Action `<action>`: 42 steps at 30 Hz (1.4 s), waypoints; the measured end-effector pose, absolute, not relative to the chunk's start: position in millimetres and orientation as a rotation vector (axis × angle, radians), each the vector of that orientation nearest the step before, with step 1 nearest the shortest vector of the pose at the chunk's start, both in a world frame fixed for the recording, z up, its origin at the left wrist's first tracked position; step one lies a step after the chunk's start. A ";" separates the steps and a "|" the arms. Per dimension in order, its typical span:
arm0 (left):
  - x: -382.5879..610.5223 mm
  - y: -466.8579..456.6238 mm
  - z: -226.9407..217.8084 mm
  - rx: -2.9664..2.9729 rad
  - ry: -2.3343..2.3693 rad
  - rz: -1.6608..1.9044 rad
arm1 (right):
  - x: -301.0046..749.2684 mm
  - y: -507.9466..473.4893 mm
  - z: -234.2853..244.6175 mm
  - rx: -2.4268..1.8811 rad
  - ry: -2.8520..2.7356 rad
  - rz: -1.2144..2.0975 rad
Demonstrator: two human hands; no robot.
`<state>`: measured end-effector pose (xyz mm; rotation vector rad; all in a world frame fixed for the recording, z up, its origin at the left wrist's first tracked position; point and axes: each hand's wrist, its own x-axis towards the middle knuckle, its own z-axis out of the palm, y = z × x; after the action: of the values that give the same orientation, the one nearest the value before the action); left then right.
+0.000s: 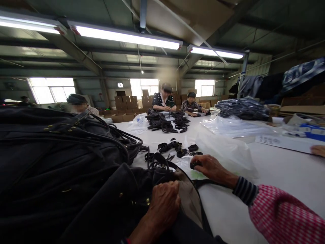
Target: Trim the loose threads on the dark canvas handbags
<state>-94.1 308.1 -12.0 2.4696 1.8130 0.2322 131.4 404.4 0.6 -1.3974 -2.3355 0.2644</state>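
My left hand (164, 202) is closed on the opening edge of a black fabric bag (122, 203) with small brass-coloured studs. Inside that opening a grey-beige lining (189, 193) shows. Over the table to the right, my right hand (212, 168) pinches a small rolled black strap (194, 164); the fingers hide part of it. Just beyond it lie several coiled black straps (169, 146) with metal fittings. A sheet of clear plastic (225, 152) spreads on the table behind my right hand.
A high pile of black bags (50, 142) with cord-like handles fills the left side. Farther back on the white table (286, 176) lie a heap of black handles (166, 122) and a stack of plastic-wrapped dark goods (242, 107). Several people work around it; another person's hand (318, 150) shows at the right edge.
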 end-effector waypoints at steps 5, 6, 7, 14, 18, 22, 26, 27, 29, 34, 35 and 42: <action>-96.0 310.0 -14.7 2.467 1.830 0.264 | 152.4 377.7 58.5 -1.260 -2.193 0.228; -95.9 309.8 -13.0 2.460 1.837 0.258 | 155.1 360.9 63.9 -1.223 -2.215 0.209; -95.7 309.4 -11.2 2.460 1.839 0.251 | 157.3 341.4 64.7 -1.191 -2.242 0.195; -94.3 307.8 -9.3 2.545 1.754 0.245 | 173.6 215.3 -0.9 -1.249 -2.394 0.349; -94.6 309.8 -11.6 2.604 1.672 0.249 | 189.1 221.0 8.4 -1.309 -2.306 0.421; -94.9 312.4 -14.3 2.627 1.638 0.236 | 181.4 262.3 36.5 -1.269 -2.394 0.556; -95.1 311.7 -15.3 2.634 1.652 0.238 | 153.4 304.1 34.2 -1.224 -2.437 0.593; -95.2 310.9 -14.9 2.637 1.647 0.251 | 146.7 312.9 29.9 -1.216 -2.433 0.594; -95.8 309.6 -14.9 2.622 1.632 0.284 | 135.1 328.2 19.8 -1.236 -2.392 0.664; -103.2 320.4 -27.0 2.571 1.558 0.339 | 112.4 360.5 -13.7 -1.177 -2.276 0.683; -105.2 324.5 -30.5 2.594 1.520 0.372 | 108.4 365.4 -21.0 -1.168 -2.273 0.685; -108.2 337.1 -40.5 2.797 1.185 0.449 | 102.3 357.8 -23.5 -0.991 -2.277 0.902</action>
<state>-108.2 337.1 -40.5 2.7969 1.1853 0.4491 102.3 357.8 -23.5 -0.9910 -2.2769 0.9024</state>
